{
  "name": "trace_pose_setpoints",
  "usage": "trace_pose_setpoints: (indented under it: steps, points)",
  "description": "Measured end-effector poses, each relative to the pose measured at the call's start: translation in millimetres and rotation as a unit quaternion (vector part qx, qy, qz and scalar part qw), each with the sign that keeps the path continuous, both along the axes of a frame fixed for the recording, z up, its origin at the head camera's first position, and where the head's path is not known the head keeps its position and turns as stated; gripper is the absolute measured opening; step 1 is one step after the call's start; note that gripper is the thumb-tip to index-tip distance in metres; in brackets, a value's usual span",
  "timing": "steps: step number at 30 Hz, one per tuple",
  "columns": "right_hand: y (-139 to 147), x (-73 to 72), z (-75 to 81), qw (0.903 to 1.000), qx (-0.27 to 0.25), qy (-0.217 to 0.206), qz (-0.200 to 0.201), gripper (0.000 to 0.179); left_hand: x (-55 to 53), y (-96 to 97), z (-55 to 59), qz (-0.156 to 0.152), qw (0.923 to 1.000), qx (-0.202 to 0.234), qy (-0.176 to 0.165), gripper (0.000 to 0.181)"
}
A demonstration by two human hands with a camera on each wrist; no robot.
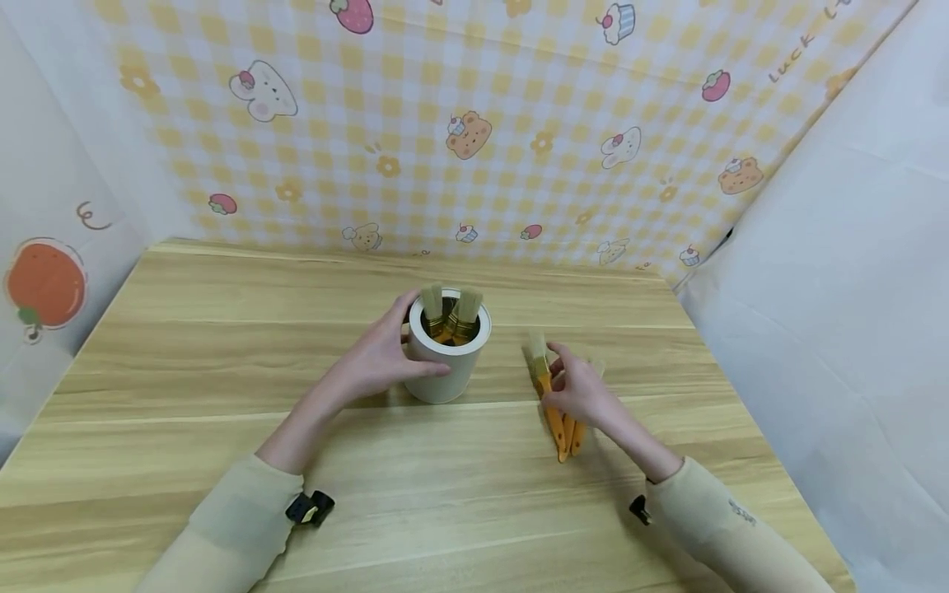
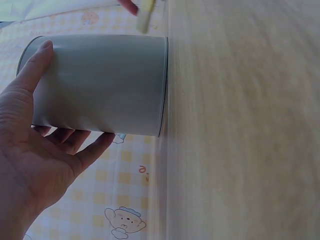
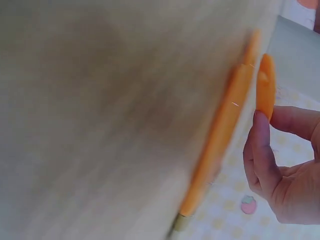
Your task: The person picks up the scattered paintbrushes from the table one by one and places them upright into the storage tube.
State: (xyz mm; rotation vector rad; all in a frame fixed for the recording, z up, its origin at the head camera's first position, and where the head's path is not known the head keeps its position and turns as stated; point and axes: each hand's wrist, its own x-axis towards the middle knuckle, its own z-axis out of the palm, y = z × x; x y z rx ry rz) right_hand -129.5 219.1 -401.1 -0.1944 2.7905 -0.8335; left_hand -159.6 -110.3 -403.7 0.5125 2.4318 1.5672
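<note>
A pale cylindrical can [image 1: 442, 384] stands upright on the table, with paintbrushes [image 1: 469, 308] inside, their pale bristles up. My left hand [image 1: 378, 354] grips the can from its left side. In the left wrist view the thumb lies across the can's wall [image 2: 110, 85] and the other fingers are partly hidden behind it. To the right of the can, my right hand [image 1: 582, 391] pinches a paintbrush [image 1: 540, 364] by its orange handle [image 3: 266, 87], slightly off the table. Other orange-handled paintbrushes [image 1: 577, 441] lie beneath that hand, partly covered by it.
The wooden table [image 1: 460, 511] reaches back to a yellow checked cloth [image 1: 415, 107] with cartoon prints. White sheets [image 1: 830, 272] hang along both sides. Dark wrist devices [image 1: 311, 508] sit at the sleeve cuffs.
</note>
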Motion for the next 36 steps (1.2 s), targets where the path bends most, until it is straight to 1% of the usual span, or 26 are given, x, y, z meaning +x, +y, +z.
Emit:
trace_pose_setpoints:
  steps: [3,5,8,11,13,15,17,22,24,26,29,30,32,34,36]
  points:
    - [-1.1,-3.0,11.6,0.9995,-0.025,0.016,-0.006,0.077,0.3,-0.2,0.6,0.000,1.0000,-0.004,0.003,0.121]
    - [-2.3,-4.6,21.1,0.9988,-0.035,0.034,-0.009,0.073,0.4,-0.3,0.9,0.001,1.0000,-0.005,0.003,0.121]
    - [-6.4,-6.9,36.4,0.9956,-0.065,0.067,-0.012,0.070,1.0,-0.7,1.5,-0.001,1.0000,-0.004,0.007,0.121]
    - [-13.9,-10.0,51.4,0.9875,-0.129,0.088,-0.023,0.069,1.2,-1.0,1.5,-0.001,1.0000,0.000,0.006,0.121]
    - [-20.9,-11.5,61.6,0.9793,-0.174,0.098,-0.033,0.069,1.2,-1.2,1.0,-0.002,1.0000,0.000,0.004,0.122]
    - [-28.8,-13.1,70.9,0.9675,-0.224,0.110,-0.040,0.068,1.2,-1.0,1.0,0.001,1.0000,-0.002,0.000,0.121]
    - [-37.8,-13.2,80.0,0.9562,-0.258,0.130,-0.043,0.066,1.3,-0.9,1.2,0.002,1.0000,-0.004,-0.001,0.122]
    - [-60.8,-11.7,98.8,0.9275,-0.323,0.186,-0.033,0.057,1.7,0.0,1.9,0.001,1.0000,-0.006,0.003,0.122]
    - [-69.2,-11.7,104.1,0.9145,-0.348,0.204,-0.027,0.053,1.7,0.4,1.8,0.001,1.0000,-0.005,0.005,0.121]
    - [-77.1,-13.1,107.7,0.9018,-0.373,0.218,-0.018,0.051,1.8,0.4,1.7,0.001,1.0000,-0.004,0.008,0.121]
    - [-87.4,-16.1,109.5,0.8876,-0.399,0.231,-0.006,0.044,1.7,0.4,1.5,-0.001,0.9999,-0.004,0.011,0.121]
    - [-90.4,-17.1,109.3,0.8852,-0.403,0.232,0.000,0.042,1.7,0.6,1.5,-0.001,0.9999,-0.004,0.012,0.120]
    - [-95.8,-19.1,107.0,0.8854,-0.401,0.234,0.011,0.038,1.6,0.5,1.2,-0.003,0.9999,-0.002,0.011,0.119]
    - [-99.5,-20.1,103.3,0.8919,-0.385,0.236,0.022,0.035,1.3,0.6,0.8,-0.005,0.9999,0.000,0.013,0.118]
    - [-101.7,-19.9,98.7,0.9017,-0.360,0.237,0.031,0.035,1.0,0.8,0.5,-0.007,0.9999,0.002,0.015,0.118]
